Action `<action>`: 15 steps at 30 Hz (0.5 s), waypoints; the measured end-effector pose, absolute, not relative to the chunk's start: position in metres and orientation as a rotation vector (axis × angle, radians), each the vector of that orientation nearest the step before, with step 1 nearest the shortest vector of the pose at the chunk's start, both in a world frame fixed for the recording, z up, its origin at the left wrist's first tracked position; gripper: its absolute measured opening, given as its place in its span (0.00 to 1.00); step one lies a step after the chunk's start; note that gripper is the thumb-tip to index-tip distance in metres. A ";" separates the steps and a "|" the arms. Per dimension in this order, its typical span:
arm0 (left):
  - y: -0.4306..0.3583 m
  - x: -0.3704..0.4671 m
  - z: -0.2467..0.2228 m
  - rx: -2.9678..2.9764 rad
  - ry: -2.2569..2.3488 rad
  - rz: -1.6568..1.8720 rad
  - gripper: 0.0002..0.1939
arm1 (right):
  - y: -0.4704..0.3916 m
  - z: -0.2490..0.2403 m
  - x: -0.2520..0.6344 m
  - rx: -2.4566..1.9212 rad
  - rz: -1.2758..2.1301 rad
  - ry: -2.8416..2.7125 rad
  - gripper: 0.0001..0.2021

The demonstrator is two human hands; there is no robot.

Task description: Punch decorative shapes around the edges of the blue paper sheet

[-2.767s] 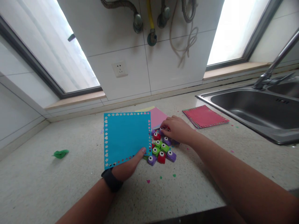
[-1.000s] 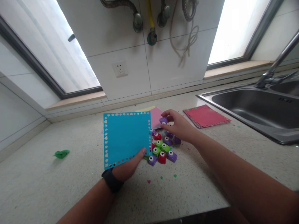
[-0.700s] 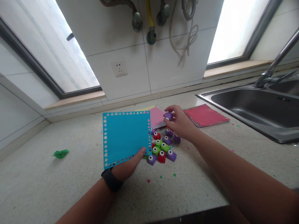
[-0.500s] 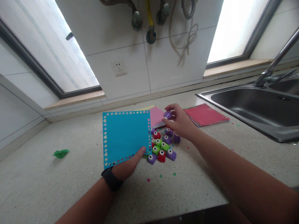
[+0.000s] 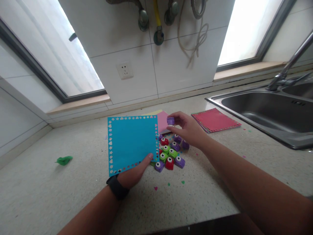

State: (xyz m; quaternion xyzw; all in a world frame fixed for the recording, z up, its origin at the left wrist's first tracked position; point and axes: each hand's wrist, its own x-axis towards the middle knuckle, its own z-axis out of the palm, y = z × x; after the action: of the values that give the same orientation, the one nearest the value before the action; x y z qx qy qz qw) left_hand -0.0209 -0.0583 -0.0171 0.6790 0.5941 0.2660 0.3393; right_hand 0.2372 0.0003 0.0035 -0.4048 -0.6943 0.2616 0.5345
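A square blue sheet with star and heart holes along its edges is held up by my left hand, the thumb on its lower right corner and the other fingers hidden behind it. Between the thumb and fingertips of my right hand is a purple punch, a little right of the sheet's upper right edge. Several green, red and purple punches lie below, among them a green punch and a red punch. Pink paper lies behind the punches.
A stack of red punched sheets lies on the right, beside the steel sink. Green crumpled material is on the counter at the left. Small paper cutouts are scattered near the front. Pipes and a socket are on the wall.
My right hand has moved slightly left with the purple punch, closer to the blue sheet, and the punch has turned. My left hand and the sheet are almost unchanged.
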 end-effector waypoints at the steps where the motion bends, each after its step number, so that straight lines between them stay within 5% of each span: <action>1: -0.058 -0.021 -0.017 1.770 1.548 0.680 0.34 | 0.000 0.003 0.237 -0.945 0.644 -1.647 0.16; 15: -0.058 -0.020 -0.023 1.713 1.519 0.731 0.39 | -0.007 0.010 0.235 -1.017 0.537 -1.753 0.16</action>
State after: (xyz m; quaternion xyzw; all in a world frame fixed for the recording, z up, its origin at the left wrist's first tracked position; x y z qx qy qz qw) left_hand -0.0198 -0.0580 -0.0228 0.6647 0.5894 0.2836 0.3611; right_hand 0.2347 -0.0074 0.0099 -0.4203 -0.7245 0.2219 0.4992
